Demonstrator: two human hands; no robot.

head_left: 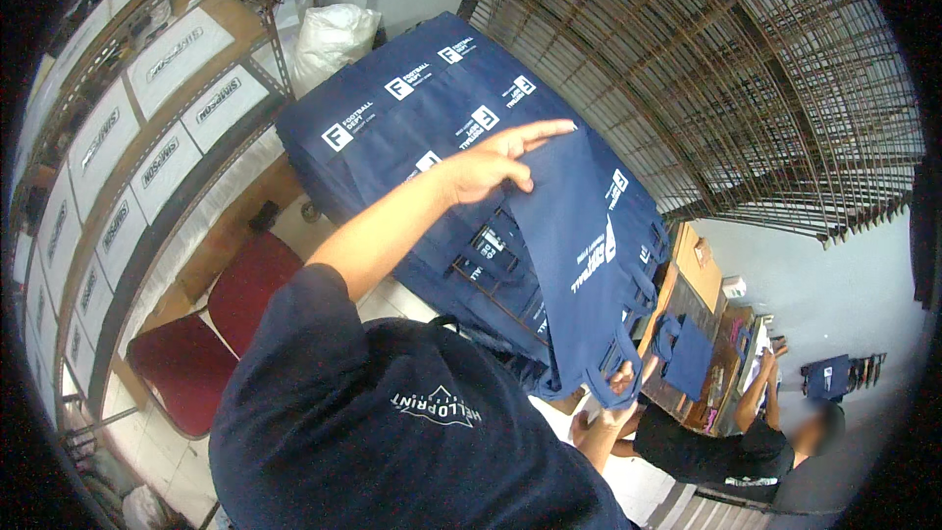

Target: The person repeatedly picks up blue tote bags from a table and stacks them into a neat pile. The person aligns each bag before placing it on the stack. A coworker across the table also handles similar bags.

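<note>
- Hands working on one navy blue fabric tote bag with white print (pixel 579 226), which is hanging spread out in front of a tall stack of navy blue tote bags (pixel 412 108).
- Left hand (pixel 491 165) is reaching out from the lower left, forearm bare below a dark sleeve, resting on the bag's upper edge; index finger is pointing straight toward the right, thumb and the other fingers are curling onto the fabric, so the grip is looking partly closed on the bag's top edge.
- Right hand (pixel 620 380) is showing low at the bag's bottom end, fingers pinching together on the bag's blue loop handles (pixel 613 358); grip is clamping on the fabric there.
- Bag is stretching between the two hands, top at the left hand, handles down at the right hand, lying against the stack's right side.
- Stack is sitting on a surface hidden beneath it; a white plastic sack (pixel 332 39) is lying just behind the stack.
- Red padded chair (pixel 221 319) is standing lower left on the tiled floor, beside shelving with white-labelled brown cartons (pixel 147 118).
- Rusty wire mesh panels (pixel 726 69) are filling the upper right.
- Another person in a dark shirt (pixel 736 451) is sitting lower right at a wooden surface (pixel 702 275), well apart, with more blue bags in front of them.
</note>
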